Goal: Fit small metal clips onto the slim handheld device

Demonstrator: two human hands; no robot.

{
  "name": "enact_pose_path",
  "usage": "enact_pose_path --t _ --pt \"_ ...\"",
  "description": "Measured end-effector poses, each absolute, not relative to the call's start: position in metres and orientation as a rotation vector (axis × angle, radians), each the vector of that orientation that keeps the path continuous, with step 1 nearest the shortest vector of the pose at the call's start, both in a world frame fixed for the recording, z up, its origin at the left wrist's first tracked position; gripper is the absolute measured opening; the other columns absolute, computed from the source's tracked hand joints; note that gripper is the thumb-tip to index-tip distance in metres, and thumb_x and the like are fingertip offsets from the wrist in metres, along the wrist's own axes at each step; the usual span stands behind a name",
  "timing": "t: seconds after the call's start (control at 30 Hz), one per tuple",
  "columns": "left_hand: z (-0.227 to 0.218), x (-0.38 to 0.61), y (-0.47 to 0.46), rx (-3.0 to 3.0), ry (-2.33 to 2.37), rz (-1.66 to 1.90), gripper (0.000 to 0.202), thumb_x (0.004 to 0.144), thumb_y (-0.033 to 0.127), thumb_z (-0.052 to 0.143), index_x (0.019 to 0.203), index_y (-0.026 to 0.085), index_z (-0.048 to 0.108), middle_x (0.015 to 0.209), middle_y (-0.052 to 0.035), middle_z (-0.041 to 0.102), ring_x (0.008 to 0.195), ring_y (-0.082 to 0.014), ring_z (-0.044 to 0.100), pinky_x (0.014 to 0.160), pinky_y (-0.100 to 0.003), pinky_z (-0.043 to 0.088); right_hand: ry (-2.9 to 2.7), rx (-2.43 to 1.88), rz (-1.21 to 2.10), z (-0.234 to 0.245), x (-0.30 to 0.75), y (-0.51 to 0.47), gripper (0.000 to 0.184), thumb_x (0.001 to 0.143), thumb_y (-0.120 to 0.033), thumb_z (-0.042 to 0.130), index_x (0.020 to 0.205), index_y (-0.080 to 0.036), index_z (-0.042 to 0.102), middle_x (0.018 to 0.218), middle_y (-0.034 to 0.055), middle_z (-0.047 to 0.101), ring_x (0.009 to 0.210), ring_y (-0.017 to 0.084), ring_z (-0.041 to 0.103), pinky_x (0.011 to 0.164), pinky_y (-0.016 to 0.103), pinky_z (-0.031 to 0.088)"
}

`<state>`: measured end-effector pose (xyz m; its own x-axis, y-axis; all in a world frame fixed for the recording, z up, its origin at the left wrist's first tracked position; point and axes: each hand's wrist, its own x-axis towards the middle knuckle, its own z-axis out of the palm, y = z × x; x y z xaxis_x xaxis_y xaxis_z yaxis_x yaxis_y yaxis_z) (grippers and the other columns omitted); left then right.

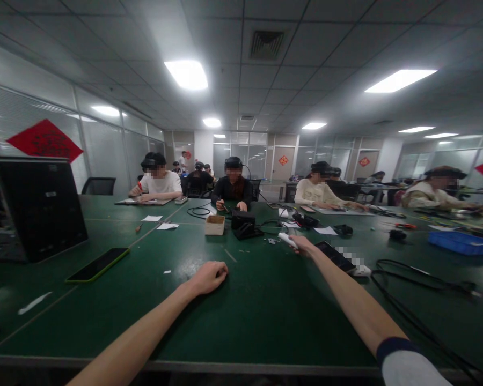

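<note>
My left hand [210,277] rests on the green table, its fingers loosely curled into a fist with nothing showing in them. Further forward and to the right, my right hand [304,245] grips a short white stick-like object [286,239]; its exact kind is too small to make out. That object points away from me, to the left. Small pale scraps [271,241] lie just left of it. Beside my right wrist is a dark flat device [333,257], partly covered by my forearm.
A black computer case [44,209] and a green-edged phone [99,265] are on the left. Ahead stand a small open box [214,225] and a black stand [244,225]. Cables [422,268] and a blue tray [462,243] lie right. Several people sit across the table [265,321].
</note>
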<state>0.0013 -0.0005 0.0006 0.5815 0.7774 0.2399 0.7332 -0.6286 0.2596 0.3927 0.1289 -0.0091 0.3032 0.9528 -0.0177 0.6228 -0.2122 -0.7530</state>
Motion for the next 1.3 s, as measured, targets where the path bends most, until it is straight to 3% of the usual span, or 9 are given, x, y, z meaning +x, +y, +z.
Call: enact_pose_path --t 0.2,0.43,0.63,0.87,1.07,1.17,1.3 --pt "0.001 0.001 -0.001 2.668 1.282 0.512 0.019 0.084 0.023 0.045 0.091 0.019 0.062 0.072 -0.0006 0.063 0.065 -0.0137 0.056 0.063 -0.023 0.039 -1.278 -1.774 0.922 -0.010 0.393 0.125 0.026 0.088 -0.034 0.039 0.088 -0.012 0.052 0.069 0.0032 0.056 0.050 0.009 0.047 0.042 0.017 0.035" --pt "0.002 0.001 -0.003 2.648 1.285 0.494 0.019 0.085 0.025 0.045 0.091 0.019 0.062 0.075 -0.0007 0.063 0.070 -0.0143 0.057 0.065 -0.023 0.040 -1.241 -1.732 1.008 0.002 0.386 0.112 0.022 0.088 -0.032 0.036 0.085 -0.013 0.048 0.065 -0.0002 0.051 0.047 0.007 0.043 0.040 0.016 0.032" --pt "-0.002 0.003 -0.002 2.664 1.362 0.601 0.017 0.085 0.024 0.045 0.094 0.019 0.058 0.081 -0.0022 0.061 0.076 -0.0156 0.056 0.070 -0.025 0.040 -1.576 -1.738 1.076 0.021 0.343 0.083 0.016 0.073 -0.030 0.056 0.075 -0.014 0.054 0.063 0.0021 0.057 0.051 0.011 0.051 0.043 0.019 0.037" --pt "-0.006 0.007 -0.002 2.626 1.382 0.700 0.026 0.088 0.038 0.047 0.102 0.019 0.056 0.090 -0.0038 0.061 0.076 -0.0166 0.056 0.069 -0.026 0.040 -2.252 -1.672 0.675 0.037 0.247 0.011 0.038 0.074 -0.049 0.056 0.093 -0.016 0.057 0.088 0.0060 0.065 0.071 0.017 0.059 0.051 0.021 0.039" --pt "-0.006 0.007 0.000 2.663 1.422 0.556 0.023 0.090 0.034 0.044 0.092 0.018 0.060 0.088 -0.0051 0.063 0.080 -0.0177 0.057 0.069 -0.026 0.040 -2.316 -1.820 0.652 0.030 0.204 -0.023 0.048 0.076 -0.052 0.054 0.105 -0.015 0.056 0.099 0.0137 0.065 0.073 0.021 0.064 0.051 0.025 0.043" --pt "-0.006 0.008 0.000 2.662 1.438 0.544 0.023 0.091 0.034 0.043 0.092 0.019 0.061 0.090 -0.0056 0.063 0.082 -0.0183 0.057 0.070 -0.026 0.040 -2.368 -1.803 0.672 0.032 0.201 -0.032 0.048 0.075 -0.055 0.055 0.103 -0.016 0.058 0.095 0.0124 0.066 0.072 0.022 0.064 0.050 0.026 0.043" --pt "-0.005 0.009 0.000 2.700 1.351 0.535 0.025 0.091 0.031 0.041 0.094 0.019 0.063 0.091 -0.0057 0.063 0.085 -0.0183 0.057 0.074 -0.027 0.040 -2.405 -1.676 0.572 0.033 0.204 -0.034 0.047 0.082 -0.061 0.043 0.089 -0.018 0.061 0.083 0.0086 0.065 0.070 0.021 0.062 0.056 0.028 0.044"
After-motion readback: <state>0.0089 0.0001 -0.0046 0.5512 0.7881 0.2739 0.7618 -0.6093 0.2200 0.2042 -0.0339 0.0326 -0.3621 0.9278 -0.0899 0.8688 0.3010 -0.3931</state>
